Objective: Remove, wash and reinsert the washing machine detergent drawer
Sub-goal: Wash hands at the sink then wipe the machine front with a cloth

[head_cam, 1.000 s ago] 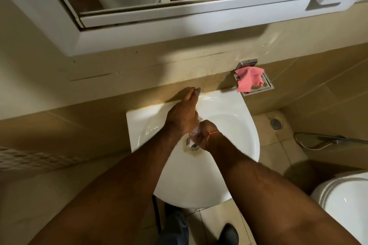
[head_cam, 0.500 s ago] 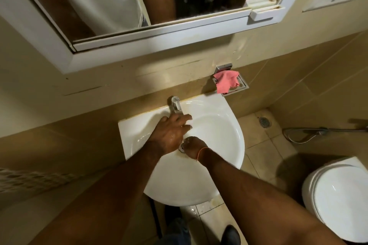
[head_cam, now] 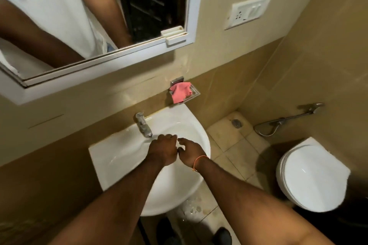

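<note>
No detergent drawer shows in this view. Both my hands are over the white wash basin [head_cam: 121,151], just below the chrome tap [head_cam: 143,125]. My left hand [head_cam: 162,150] has its fingers curled under, knuckles up, right at the spout. My right hand [head_cam: 190,150], with an orange thread at the wrist, touches it from the right, its forefinger and thumb pointing left. A pale patch shows between those two fingers; whether it is a small part or the basin I cannot tell.
A pink cloth [head_cam: 180,93] lies in the metal soap dish on the wall behind the basin. A mirror cabinet [head_cam: 111,61] hangs above. At right are a closed toilet [head_cam: 310,177], a hand sprayer hose [head_cam: 282,122] and a floor drain [head_cam: 237,122]. Water drops wet the floor tiles.
My left hand came off the tap and drew back beside my right hand. My head lifted and turned right, so more of the mirror, wall socket and toilet shows.
</note>
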